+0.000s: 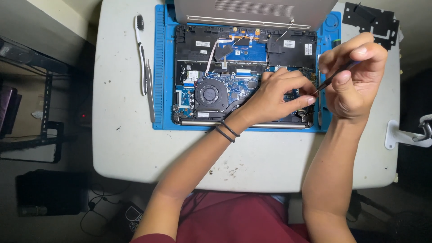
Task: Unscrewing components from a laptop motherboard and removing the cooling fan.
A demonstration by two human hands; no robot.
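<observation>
White counter (121, 148), blue mat (159, 67) | your left hand (276, 92) presses flat on the opened laptop's circuit board (234, 85) | your right hand (355, 76) pinches a thin dark tool (330, 80), tip slanting down-left toward your left fingertips (310, 100).

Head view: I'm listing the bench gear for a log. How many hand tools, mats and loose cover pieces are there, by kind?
Brush: 1
Tweezers: 1
Thin tool in the right hand: 1
Blue mat: 1
Black cover piece: 1
Total: 5
The left hand rests on the open laptop and holds no tool.

Hands (279, 92) over opened laptop (225, 76)
</observation>
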